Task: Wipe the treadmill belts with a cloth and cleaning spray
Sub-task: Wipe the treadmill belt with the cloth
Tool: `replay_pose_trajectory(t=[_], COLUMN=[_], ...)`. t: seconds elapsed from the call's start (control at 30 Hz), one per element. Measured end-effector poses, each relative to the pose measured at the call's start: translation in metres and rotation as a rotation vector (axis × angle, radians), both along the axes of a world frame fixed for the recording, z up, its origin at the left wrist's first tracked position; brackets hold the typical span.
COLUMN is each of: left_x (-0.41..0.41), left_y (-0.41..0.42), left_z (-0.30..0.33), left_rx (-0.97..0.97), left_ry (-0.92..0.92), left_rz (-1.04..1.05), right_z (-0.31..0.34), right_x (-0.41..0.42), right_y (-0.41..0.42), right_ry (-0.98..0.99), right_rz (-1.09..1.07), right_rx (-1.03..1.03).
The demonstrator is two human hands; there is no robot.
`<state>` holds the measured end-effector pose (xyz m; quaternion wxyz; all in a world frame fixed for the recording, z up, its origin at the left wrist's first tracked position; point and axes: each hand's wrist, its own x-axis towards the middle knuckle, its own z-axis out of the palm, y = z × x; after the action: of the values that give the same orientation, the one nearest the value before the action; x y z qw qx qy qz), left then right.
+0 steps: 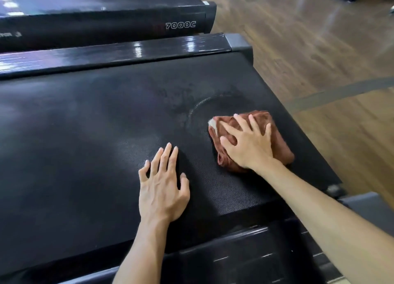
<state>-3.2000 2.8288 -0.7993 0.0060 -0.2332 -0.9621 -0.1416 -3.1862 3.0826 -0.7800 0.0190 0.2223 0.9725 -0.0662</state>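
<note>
The right hand (pixel 248 144) lies flat on a bunched brown cloth (pixel 279 149), fingers spread wide and pressing it down onto the belt (pixel 85 124) at its right end, close to the edge where the belt meets the floor (pixel 319 49). The left hand (pixel 162 190) rests on the belt just to the left of the cloth and nearer the camera, fingers straight and slightly fanned, holding nothing (it looks like a brace for the body's weight).

Just beyond the cloth, a curved smear (pixel 198 108) and a mottled damp-looking patch mark the belt, which suggests liquid has been applied there and the cloth has swept an arc through it. That puts the work, as a guess, in the middle of wiping this end of the belt. The wide stretch of belt to the left shows only soft reflections and no clear wipe marks, so whether it is done cannot be told.

A second treadmill (pixel 181 24), marked 7000C, stands at the far side, past the glossy rail (pixel 136 49); only a strip of its belt shows, and its state cannot be judged. No spray bottle is in view.
</note>
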Motion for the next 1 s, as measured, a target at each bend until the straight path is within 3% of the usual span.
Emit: replay_pose_trajectory(t=[0.07, 0.13, 0.27, 0.33, 0.4, 0.5, 0.6, 0.67, 0.8, 0.9, 1.0], left_x=[0.0, -0.001, -0.001, -0.001, -0.001, 0.0, 0.0, -0.001, 0.001, 0.0, 0.0], left_y=[0.0, 0.0, 0.0, -0.001, -0.001, 0.0, 0.001, 0.001, 0.0, 0.0, 0.001], left_z=[0.0, 0.0, 0.001, 0.001, 0.0, 0.0, 0.002, 0.001, 0.002, 0.002, 0.003], left_rx=[-0.001, 0.005, 0.015, 0.008, 0.002, -0.002, -0.003, -0.006, 0.001, 0.014, 0.014], left_ry=[0.005, 0.004, 0.001, -0.004, -0.004, 0.002, 0.003, -0.001, 0.001, -0.014, -0.006], left_rz=[-0.001, -0.007, -0.005, -0.004, -0.002, 0.009, -0.003, -0.003, 0.004, -0.008, -0.003], right_z=[0.007, 0.01, 0.004, 0.002, -0.005, -0.007, 0.002, 0.004, 0.0, 0.001, 0.0], right_x=[-0.039, -0.084, -0.118, -0.093, -0.057, -0.028, -0.066, -0.104, -0.137, -0.105, -0.058], right_y=[0.01, 0.003, -0.04, -0.058, -0.055, -0.022, 0.002, -0.001, -0.028, -0.035, -0.006], right_ry=[-0.005, -0.013, 0.003, 0.002, 0.04, 0.064, 0.025, -0.02, 0.0, -0.018, 0.025], right_rz=[-0.192, -0.238, 0.063, 0.264, 0.301, 0.03, -0.264, -0.293, 0.027, 0.38, 0.466], right_rx=[-0.024, -0.067, -0.053, -0.033, -0.011, 0.011, -0.03, -0.033, -0.018, -0.03, -0.081])
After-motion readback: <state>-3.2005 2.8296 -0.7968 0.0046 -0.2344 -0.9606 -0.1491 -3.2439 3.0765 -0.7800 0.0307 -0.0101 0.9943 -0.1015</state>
